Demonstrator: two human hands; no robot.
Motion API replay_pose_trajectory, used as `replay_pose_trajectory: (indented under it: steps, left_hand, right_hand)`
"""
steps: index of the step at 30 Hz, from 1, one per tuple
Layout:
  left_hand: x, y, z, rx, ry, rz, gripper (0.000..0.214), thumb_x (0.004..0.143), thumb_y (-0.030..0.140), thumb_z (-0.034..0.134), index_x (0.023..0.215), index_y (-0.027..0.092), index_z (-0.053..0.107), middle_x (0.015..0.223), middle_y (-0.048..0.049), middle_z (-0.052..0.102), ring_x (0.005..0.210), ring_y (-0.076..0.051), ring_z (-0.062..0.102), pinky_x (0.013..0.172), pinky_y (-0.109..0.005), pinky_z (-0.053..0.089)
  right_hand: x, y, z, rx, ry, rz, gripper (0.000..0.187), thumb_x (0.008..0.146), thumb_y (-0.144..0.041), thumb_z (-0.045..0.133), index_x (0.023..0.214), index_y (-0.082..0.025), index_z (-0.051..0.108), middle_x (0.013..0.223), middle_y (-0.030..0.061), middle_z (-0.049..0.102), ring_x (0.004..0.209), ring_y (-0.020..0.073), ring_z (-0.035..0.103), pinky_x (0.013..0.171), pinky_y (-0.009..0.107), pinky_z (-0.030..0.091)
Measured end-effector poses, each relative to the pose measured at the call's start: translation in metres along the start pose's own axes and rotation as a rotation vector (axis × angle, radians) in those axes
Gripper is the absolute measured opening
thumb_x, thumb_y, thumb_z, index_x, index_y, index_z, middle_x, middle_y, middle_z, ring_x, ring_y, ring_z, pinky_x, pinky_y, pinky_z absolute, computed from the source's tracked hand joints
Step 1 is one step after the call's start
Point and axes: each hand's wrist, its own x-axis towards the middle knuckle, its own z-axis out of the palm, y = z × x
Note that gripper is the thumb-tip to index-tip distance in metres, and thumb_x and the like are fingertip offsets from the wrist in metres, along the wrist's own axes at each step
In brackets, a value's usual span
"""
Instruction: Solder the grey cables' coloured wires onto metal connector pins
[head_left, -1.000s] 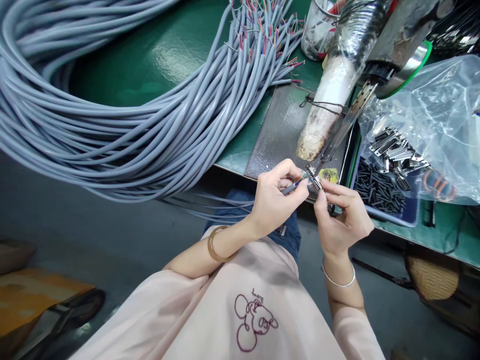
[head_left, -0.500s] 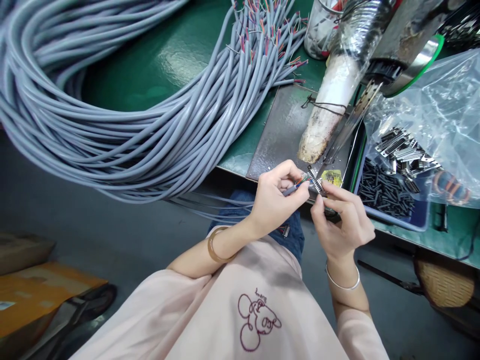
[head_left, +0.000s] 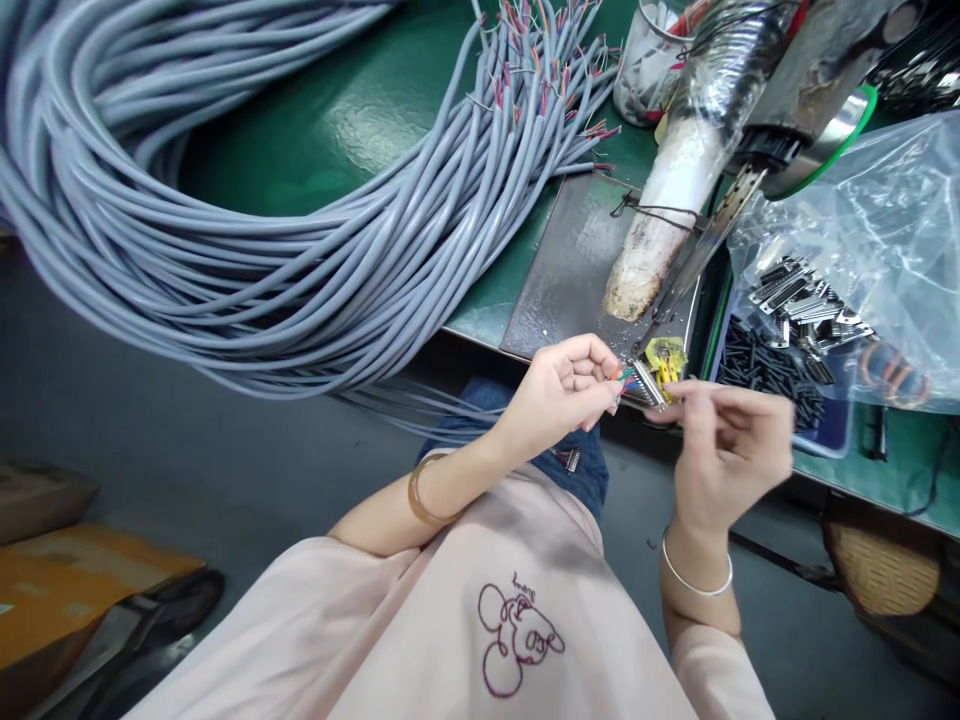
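My left hand (head_left: 566, 388) is closed on a cable end, with thin coloured wires (head_left: 624, 376) sticking out past the fingertips. The wires reach a small metal multi-pin connector (head_left: 646, 384), which sits by a yellow piece (head_left: 666, 362) at the table edge. Just right of the connector is my right hand (head_left: 731, 440), slightly blurred. Its thumb and index finger are pressed together and the other fingers curled; what they pinch, if anything, is too small to see. Another small connector with wires (head_left: 571, 460) lies on my lap.
A big bundle of grey cables (head_left: 300, 260) with stripped ends covers the table's left. Above a dark plate (head_left: 555, 270) stands a wrapped white tube (head_left: 652, 230) beside a metal tool (head_left: 705, 250). On the right, a blue tray (head_left: 832, 435) holds black sleeves (head_left: 772, 370) and connectors under a plastic bag (head_left: 885, 230).
My right hand has drawn away to the right from the connector and from my left hand. My left hand has shifted slightly, and more of the connector and yellow piece shows.
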Motion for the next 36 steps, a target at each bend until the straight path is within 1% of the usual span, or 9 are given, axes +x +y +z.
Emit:
replay_pose_trajectory:
  steps: [2, 5, 8, 12, 15, 18, 22, 24, 36]
  left_hand:
    - [-0.002, 0.000, 0.000, 0.016, -0.012, -0.022, 0.015, 0.075, 0.017, 0.072, 0.078, 0.015, 0.057, 0.058, 0.0040, 0.061, 0.039, -0.003, 0.047, 0.037, -0.014, 0.036]
    - [-0.005, -0.001, -0.001, 0.060, -0.055, -0.028, 0.015, 0.074, 0.014, 0.074, 0.078, 0.014, 0.060, 0.059, 0.0029, 0.063, 0.042, -0.003, 0.049, 0.040, -0.014, 0.039]
    - [-0.008, -0.003, -0.001, 0.067, -0.089, -0.008, 0.012, 0.078, 0.017, 0.075, 0.083, 0.013, 0.064, 0.066, 0.0004, 0.067, 0.047, -0.004, 0.054, 0.044, -0.014, 0.043]
    - [-0.009, -0.004, -0.001, 0.025, -0.060, 0.052, 0.016, 0.078, 0.021, 0.078, 0.084, 0.014, 0.065, 0.070, -0.0005, 0.069, 0.048, -0.004, 0.056, 0.044, -0.014, 0.044]
    - [-0.008, -0.003, -0.002, 0.006, 0.005, 0.066, 0.022, 0.075, 0.023, 0.082, 0.081, 0.014, 0.063, 0.068, -0.0001, 0.068, 0.045, -0.004, 0.054, 0.042, -0.013, 0.041]
    - [-0.007, -0.001, -0.004, 0.000, 0.048, 0.072, 0.025, 0.074, 0.026, 0.083, 0.079, 0.014, 0.062, 0.064, 0.0012, 0.065, 0.044, -0.003, 0.052, 0.040, -0.013, 0.039]
    - [-0.006, -0.002, -0.004, 0.011, 0.050, 0.088, 0.021, 0.079, 0.027, 0.079, 0.081, 0.014, 0.062, 0.061, 0.0021, 0.062, 0.045, -0.004, 0.052, 0.042, -0.013, 0.040]
    - [-0.005, -0.005, -0.004, 0.024, 0.046, 0.100, 0.020, 0.080, 0.025, 0.077, 0.079, 0.014, 0.061, 0.061, 0.0026, 0.061, 0.045, -0.003, 0.052, 0.043, -0.013, 0.042]
    - [0.004, -0.010, 0.002, 0.318, 0.185, 0.338, 0.013, 0.078, 0.016, 0.069, 0.072, 0.015, 0.058, 0.071, 0.0013, 0.060, 0.060, -0.006, 0.056, 0.055, -0.016, 0.046]
  right_hand:
    - [0.001, -0.004, -0.008, -0.089, 0.038, -0.041, 0.010, 0.094, -0.023, 0.065, 0.103, -0.022, 0.066, 0.071, -0.0048, 0.069, 0.048, 0.0078, 0.060, 0.045, 0.021, 0.043]
    - [0.006, -0.014, -0.014, -0.266, -0.174, -0.127, 0.015, 0.092, -0.026, 0.068, 0.107, -0.025, 0.072, 0.060, -0.0079, 0.056, 0.046, 0.0052, 0.048, 0.045, 0.021, 0.036]
    - [0.008, -0.020, -0.012, -0.283, -0.332, -0.182, 0.004, 0.090, -0.025, 0.071, 0.094, -0.024, 0.073, 0.057, -0.0084, 0.052, 0.047, 0.0041, 0.044, 0.047, 0.021, 0.034]
    - [0.006, -0.015, -0.009, -0.172, -0.171, -0.113, 0.009, 0.089, -0.025, 0.070, 0.081, -0.021, 0.069, 0.060, -0.0068, 0.057, 0.044, 0.0043, 0.045, 0.042, 0.020, 0.033]
    - [0.001, -0.007, -0.009, 0.003, 0.105, -0.152, 0.010, 0.090, -0.025, 0.067, 0.099, -0.022, 0.070, 0.063, -0.0060, 0.059, 0.043, 0.0070, 0.050, 0.040, 0.022, 0.035]
    - [-0.004, -0.001, -0.006, 0.062, 0.205, -0.279, 0.028, 0.091, -0.018, 0.064, 0.118, -0.024, 0.064, 0.070, -0.0054, 0.068, 0.044, 0.0099, 0.060, 0.038, 0.022, 0.040]
    - [-0.010, 0.002, 0.003, -0.140, 0.087, -0.404, 0.024, 0.084, -0.007, 0.072, 0.101, -0.023, 0.066, 0.088, -0.0010, 0.078, 0.072, 0.0155, 0.076, 0.063, 0.025, 0.062]
    - [-0.011, 0.004, 0.007, -0.219, -0.020, -0.428, 0.022, 0.082, -0.006, 0.073, 0.095, -0.022, 0.065, 0.098, 0.0014, 0.079, 0.087, 0.0170, 0.077, 0.076, 0.028, 0.063]
    - [0.000, 0.007, 0.019, -0.109, -0.066, -0.348, 0.019, 0.082, -0.007, 0.071, 0.090, -0.023, 0.062, 0.103, 0.0029, 0.078, 0.090, 0.0168, 0.076, 0.079, 0.032, 0.064]
